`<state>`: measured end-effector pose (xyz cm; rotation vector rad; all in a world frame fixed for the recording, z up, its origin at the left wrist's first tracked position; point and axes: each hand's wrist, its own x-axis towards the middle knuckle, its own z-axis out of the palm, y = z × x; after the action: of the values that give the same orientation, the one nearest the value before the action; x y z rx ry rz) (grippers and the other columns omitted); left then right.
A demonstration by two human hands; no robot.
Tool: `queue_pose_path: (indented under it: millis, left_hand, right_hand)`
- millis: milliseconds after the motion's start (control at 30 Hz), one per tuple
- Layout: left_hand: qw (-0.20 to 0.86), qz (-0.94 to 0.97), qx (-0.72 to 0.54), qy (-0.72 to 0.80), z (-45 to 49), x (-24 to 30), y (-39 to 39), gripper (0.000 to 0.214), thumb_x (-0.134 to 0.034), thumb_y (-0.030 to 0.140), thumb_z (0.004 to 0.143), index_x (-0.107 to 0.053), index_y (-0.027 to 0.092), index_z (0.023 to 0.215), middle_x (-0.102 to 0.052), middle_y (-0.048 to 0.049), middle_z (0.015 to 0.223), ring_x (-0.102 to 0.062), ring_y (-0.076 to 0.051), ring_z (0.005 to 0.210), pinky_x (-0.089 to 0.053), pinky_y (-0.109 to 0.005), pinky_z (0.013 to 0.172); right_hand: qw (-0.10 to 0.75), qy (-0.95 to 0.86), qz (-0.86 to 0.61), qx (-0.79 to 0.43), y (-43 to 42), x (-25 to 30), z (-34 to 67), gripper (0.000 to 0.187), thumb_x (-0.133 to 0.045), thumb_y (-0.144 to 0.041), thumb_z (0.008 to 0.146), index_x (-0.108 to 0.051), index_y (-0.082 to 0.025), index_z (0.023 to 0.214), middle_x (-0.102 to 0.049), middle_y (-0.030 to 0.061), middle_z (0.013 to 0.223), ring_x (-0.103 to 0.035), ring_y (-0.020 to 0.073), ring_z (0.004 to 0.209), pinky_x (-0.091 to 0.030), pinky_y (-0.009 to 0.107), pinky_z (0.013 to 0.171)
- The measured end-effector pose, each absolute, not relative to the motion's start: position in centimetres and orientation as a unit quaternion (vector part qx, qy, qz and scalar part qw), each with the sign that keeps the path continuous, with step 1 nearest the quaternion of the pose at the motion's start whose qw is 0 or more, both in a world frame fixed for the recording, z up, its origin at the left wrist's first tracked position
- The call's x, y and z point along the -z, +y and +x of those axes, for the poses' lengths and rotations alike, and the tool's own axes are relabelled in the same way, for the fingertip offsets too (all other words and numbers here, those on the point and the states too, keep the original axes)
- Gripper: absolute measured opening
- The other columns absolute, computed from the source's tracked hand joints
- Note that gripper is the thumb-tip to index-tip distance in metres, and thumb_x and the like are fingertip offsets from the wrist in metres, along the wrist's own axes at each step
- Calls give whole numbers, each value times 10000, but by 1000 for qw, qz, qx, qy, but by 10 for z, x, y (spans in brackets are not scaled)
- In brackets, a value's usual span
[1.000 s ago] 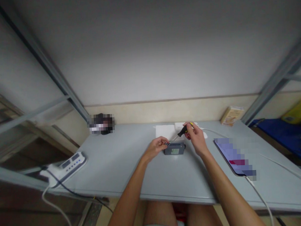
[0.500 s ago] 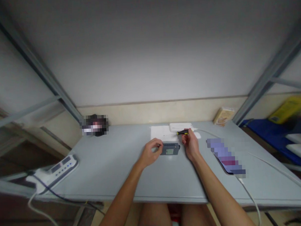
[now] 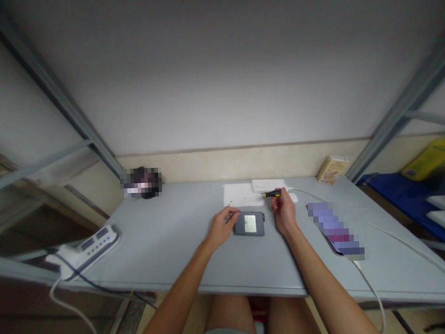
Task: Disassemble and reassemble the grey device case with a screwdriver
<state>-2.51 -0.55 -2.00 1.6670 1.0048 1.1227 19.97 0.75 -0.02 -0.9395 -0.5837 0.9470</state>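
Observation:
A small dark grey box [image 3: 240, 229] with a pale label on its face lies on the desk in front of me. My left hand [image 3: 223, 225] grips its upper left edge between thumb and fingers. Right of the box, my right hand [image 3: 284, 212] is closed around a black-and-yellow screwdriver [image 3: 272, 193]. The screwdriver's thin shaft points left, over a white sheet of paper [image 3: 232, 193]. Small dark specks lie near the sheet's lower left corner, too small to name.
Behind the screwdriver lies a white power bank-like block [image 3: 269, 185] with a cable. A phone [image 3: 334, 231] with a blurred screen lies at right, and a small carton [image 3: 332, 169] stands at the back. A white power strip [image 3: 88, 249] sits at left. Grey desk [image 3: 156, 252] surface lies between.
The dark grey box has been tilted from showing its vented side to lying with its labelled face up, my left hand still on it. The right hand keeps the screwdriver nearly in place.

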Motion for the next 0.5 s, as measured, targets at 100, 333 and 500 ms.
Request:
queue_pose_path:
  millis: [100, 333, 500]
  left_hand:
    - [439, 662, -437, 422, -24, 24, -2, 257, -615, 421, 915, -695, 180, 958, -716, -33, 876, -649, -168, 803, -500, -274, 779]
    - [339, 727, -418, 426, -23, 29, -1, 184, -597, 328, 929, -724, 194, 926, -692, -49, 904, -620, -188, 866, -494, -308, 840]
    - [317, 763, -396, 400, -27, 20, -6, 212, -580, 334, 952, -723, 191, 1014, -691, -79, 1006, -616, -209, 959, -497, -351, 911]
  right_hand:
    - [749, -262, -425, -436, 8, 0, 200, 497, -712, -675, 736, -579, -216, 873, -530, -74, 567, -427, 74, 445, -295, 195, 379]
    - [755, -249, -417, -440, 8, 0, 200, 503, -748, -668, 704, -583, -215, 849, -523, -78, 556, -415, 67, 442, -275, 197, 378]
    - [762, -238, -412, -438, 8, 0, 200, 490, -767, -657, 680, -587, -224, 821, -509, -80, 547, -384, 66, 427, -252, 221, 386]
